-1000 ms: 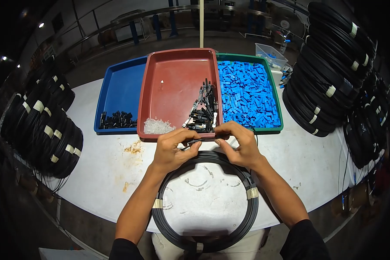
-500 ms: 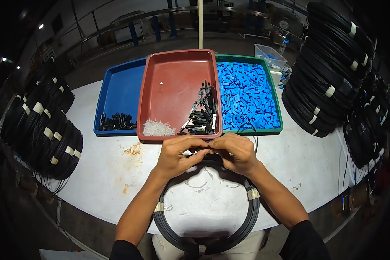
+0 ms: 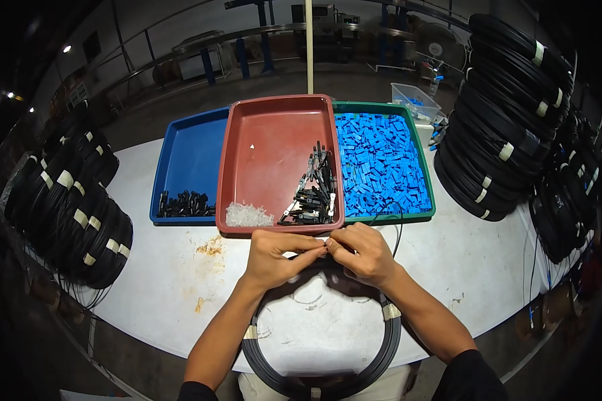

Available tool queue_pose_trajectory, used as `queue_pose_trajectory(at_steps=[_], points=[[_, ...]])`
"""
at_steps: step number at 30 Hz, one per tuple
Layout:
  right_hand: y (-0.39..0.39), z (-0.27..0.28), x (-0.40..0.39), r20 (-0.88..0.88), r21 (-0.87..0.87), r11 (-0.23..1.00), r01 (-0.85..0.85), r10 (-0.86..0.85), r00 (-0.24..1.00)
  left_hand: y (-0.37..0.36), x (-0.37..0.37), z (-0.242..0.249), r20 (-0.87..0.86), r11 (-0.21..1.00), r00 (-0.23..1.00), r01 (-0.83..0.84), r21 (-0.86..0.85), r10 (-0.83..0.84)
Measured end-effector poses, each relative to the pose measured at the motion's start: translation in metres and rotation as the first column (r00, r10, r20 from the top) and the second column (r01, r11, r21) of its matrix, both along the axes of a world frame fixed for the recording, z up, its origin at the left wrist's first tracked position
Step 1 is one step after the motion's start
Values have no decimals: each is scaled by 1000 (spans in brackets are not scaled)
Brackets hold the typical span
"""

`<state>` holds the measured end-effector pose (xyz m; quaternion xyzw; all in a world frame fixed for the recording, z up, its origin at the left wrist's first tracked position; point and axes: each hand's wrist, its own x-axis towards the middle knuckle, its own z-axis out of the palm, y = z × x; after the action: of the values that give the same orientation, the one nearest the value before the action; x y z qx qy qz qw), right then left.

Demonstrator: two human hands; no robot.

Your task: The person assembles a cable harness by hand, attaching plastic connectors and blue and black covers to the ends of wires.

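Both hands meet over the far side of a black cable coil, which is bound with pale tape and lies at the table's near edge. My left hand is closed, thumb and forefinger pinched at their tips. Fingertip to fingertip with it, my right hand is closed in a pinch too. Whatever sits between the fingers is too small and covered to name. A thin black cable loops up beside the right hand, over the green tray's front edge.
Just beyond the hands stand a blue tray with black parts, a red tray with clear bits and black connectors, and a green tray full of blue pieces. Stacked cable coils rise at left and right.
The view has tilted up slightly, so the trays and coils sit lower in the picture. My fingertips have shifted a little, and both hands remain pinched together.
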<state>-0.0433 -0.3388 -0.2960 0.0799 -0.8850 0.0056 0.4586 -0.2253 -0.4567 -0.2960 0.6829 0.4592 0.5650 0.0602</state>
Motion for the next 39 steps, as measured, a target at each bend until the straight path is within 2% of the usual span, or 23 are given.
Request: queue_pose_trajectory(at_steps=[2, 3, 6, 8, 10, 12, 14, 16, 17, 19, 20, 21, 23, 24, 25, 27, 30, 32, 33, 34, 35, 38, 39], points=[[-1, -2, -4, 40, -198, 980, 34, -26, 999, -6, 2, 12, -419, 984, 899, -69, 161, 132], [-4, -4, -6, 134, -555, 831, 30, 54, 990, 0, -2, 8, -515, 958, 838, -27, 286, 178], [-1, 14, 6, 321, -789, 596, 148, 196, 926, 3, -5, 3, -526, 947, 837, 32, 319, 149], [-1, 13, 4, 194, -591, 806, 11, 129, 972, 0, -4, 7, -485, 956, 862, 3, 294, 147], [0, 7, 1, 74, -386, 922, -22, 55, 996, -1, -2, 1, -112, 997, 991, -70, 46, 74], [1, 1, -2, -1, -242, 969, -50, 51, 999, -4, 1, 2, 54, 994, 996, -69, -87, 73], [0, 0, -2, -78, -85, 994, -63, 56, 995, -4, 4, 4, 404, 933, 915, 147, -328, -2], [-3, 0, 1, -62, 22, 1000, 8, -7, 998, -2, 5, 2, 418, 930, 908, 170, -325, -20], [-6, 4, 2, -8, -63, 998, 30, -30, 1000, 0, 4, 0, 106, 993, 994, 14, -114, -2], [-13, 1, -1, 214, -577, 808, 120, 8, 977, -3, 2, 10, -467, 973, 864, -98, 211, 188], [-19, 4, -2, 293, -805, 562, 190, 98, 951, -1, 0, 7, -469, 973, 863, -94, 212, 186], [-16, 2, -3, 293, -805, 561, 192, 95, 952, 1, -2, 4, -444, 964, 873, -96, 248, 201], [-9, -4, -4, 157, -434, 894, 109, -44, 987, 0, -1, 1, -297, 984, 946, -82, 161, 128], [-9, -3, -3, 162, -438, 892, 112, -44, 986, -1, 1, -1, -293, 984, 948, -83, 156, 126], [-7, 1, -2, 79, -262, 963, 56, -37, 996, -2, 1, -2, 36, 995, 999, -30, -93, 33], [-6, 4, -3, -33, 18, 1000, 24, -24, 999, -3, -2, 4, 596, 878, 803, 287, -383, -3], [-9, 7, -1, -50, 119, 992, 49, -43, 998, -4, 0, 7, 772, 780, 634, 455, -428, 54], [-9, 4, -2, -61, 72, 996, 50, -45, 997, -2, 4, 3, 742, 808, 671, 431, -403, 12], [-9, 2, -1, 8, -145, 987, 71, -70, 998, -1, 8, 3, 331, 968, 943, 101, -231, -20], [-10, 1, -1, 80, -352, 931, 102, -79, 994, 0, 10, 3, -137, 987, 982, -116, 112, 131], [-17, 3, -2, 168, -589, 798, 129, -35, 985, -1, 10, 3, -137, 987, 982, -115, 114, 130], [-8, -3, -1, 234, -595, 799, 89, 66, 970, -4, 6, 3, -457, 967, 868, -89, 238, 192], [-6, -4, 0, 185, -499, 863, 79, 17, 983, -3, 8, 4, -303, 979, 941, -99, 176, 150]])
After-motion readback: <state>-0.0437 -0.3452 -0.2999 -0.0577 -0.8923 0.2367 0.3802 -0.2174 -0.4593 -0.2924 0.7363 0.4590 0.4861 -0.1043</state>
